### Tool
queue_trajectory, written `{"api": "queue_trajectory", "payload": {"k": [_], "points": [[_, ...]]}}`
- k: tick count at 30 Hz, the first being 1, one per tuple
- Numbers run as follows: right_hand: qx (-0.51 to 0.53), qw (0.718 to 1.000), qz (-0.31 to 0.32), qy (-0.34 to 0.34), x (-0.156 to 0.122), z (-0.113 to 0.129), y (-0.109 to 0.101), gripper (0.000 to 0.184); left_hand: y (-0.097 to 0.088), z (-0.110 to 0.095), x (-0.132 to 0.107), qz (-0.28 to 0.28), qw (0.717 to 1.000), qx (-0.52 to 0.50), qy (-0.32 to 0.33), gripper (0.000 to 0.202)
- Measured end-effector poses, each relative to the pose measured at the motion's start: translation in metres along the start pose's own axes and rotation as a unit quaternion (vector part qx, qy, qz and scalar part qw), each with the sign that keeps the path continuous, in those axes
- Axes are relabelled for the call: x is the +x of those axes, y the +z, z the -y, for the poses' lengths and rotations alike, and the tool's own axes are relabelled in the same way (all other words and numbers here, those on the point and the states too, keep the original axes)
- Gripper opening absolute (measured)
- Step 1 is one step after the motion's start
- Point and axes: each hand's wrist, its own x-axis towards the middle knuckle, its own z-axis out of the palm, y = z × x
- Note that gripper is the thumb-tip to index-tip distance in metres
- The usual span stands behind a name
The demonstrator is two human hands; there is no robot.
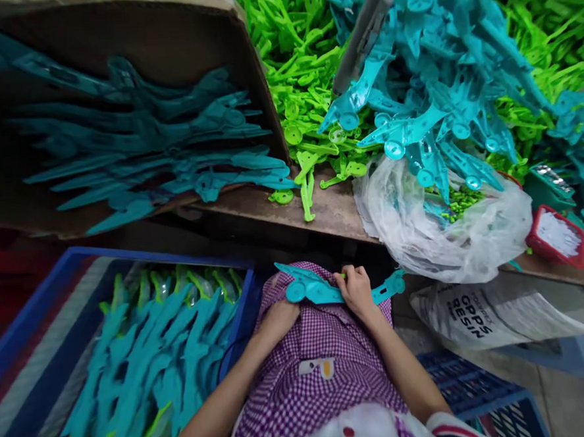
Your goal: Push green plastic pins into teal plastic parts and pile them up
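Note:
Across my lap lies a long teal plastic part [319, 292] with round discs toward its left end and a slotted arm at its right. My right hand [358, 293] is closed around its middle, thumb on top, by a tiny green bit at the fingertips. Under the left end, my left hand [281, 317] is curled against the part, its fingertips mostly hidden beneath it. A purple checked apron [324, 348] is behind both hands.
A blue crate [250, 293] at left holds teal and green parts. Above it, a cardboard box [258, 69] contains teal pieces. On the bench [266, 210] are green parts [303, 79], a teal heap [440, 58], a grey hanging tool [362, 36], a plastic bag [452, 251] and a red tray [535, 243].

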Motion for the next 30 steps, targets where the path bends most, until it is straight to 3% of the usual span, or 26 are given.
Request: {"api": "queue_trajectory", "payload": {"k": [3,5,8,10,12,14,16,17,19,21,22,26,30], "points": [[0.011,1.0,0.002,0.024,0.005,-0.005,0.005,0.033,0.006,-0.007,-0.02,0.043,0.992,0.109,0.053,0.006],[0.029,0.999,0.0,0.04,0.009,-0.003,0.006,0.033,0.007,-0.015,-0.029,0.058,0.984,0.152,0.076,0.014],[0.067,0.996,-0.001,0.06,0.013,0.004,0.005,0.033,0.007,-0.031,-0.036,0.024,0.994,0.099,0.031,0.03],[0.096,0.993,0.006,0.07,0.014,0.01,0.002,0.032,0.006,-0.044,-0.04,-0.021,0.995,0.089,0.029,0.033],[0.126,0.989,0.015,0.079,0.016,0.015,-0.002,0.032,0.003,-0.058,-0.04,-0.094,0.984,0.127,0.087,0.035],[0.151,0.984,0.013,0.095,0.021,0.017,-0.006,0.032,-0.002,-0.071,-0.035,-0.205,0.953,0.153,0.164,0.035],[0.167,0.979,-0.007,0.119,0.03,0.019,-0.009,0.033,-0.006,-0.078,-0.02,-0.29,0.925,0.137,0.203,0.053],[0.176,0.975,-0.019,0.134,0.037,0.019,-0.009,0.033,-0.006,-0.079,-0.01,-0.292,0.929,0.11,0.201,0.065],[0.219,0.962,-0.025,0.163,0.055,0.021,-0.009,0.034,-0.003,-0.077,0.012,-0.196,0.969,0.027,0.15,0.07],[0.292,0.938,-0.022,0.188,0.072,0.025,-0.007,0.036,0.004,-0.074,0.03,-0.073,0.992,-0.064,0.083,0.05],[0.33,0.923,-0.021,0.196,0.079,0.027,-0.005,0.037,0.008,-0.072,0.037,-0.044,0.992,-0.1,0.065,0.042],[0.434,0.879,-0.004,0.2,0.085,0.029,-0.001,0.037,0.011,-0.073,0.051,-0.032,0.972,-0.22,0.071,0.031],[0.439,0.881,0.041,0.172,0.069,0.028,-0.004,0.029,-0.004,-0.075,0.054,-0.013,0.97,-0.244,0.014,0.042]]}}
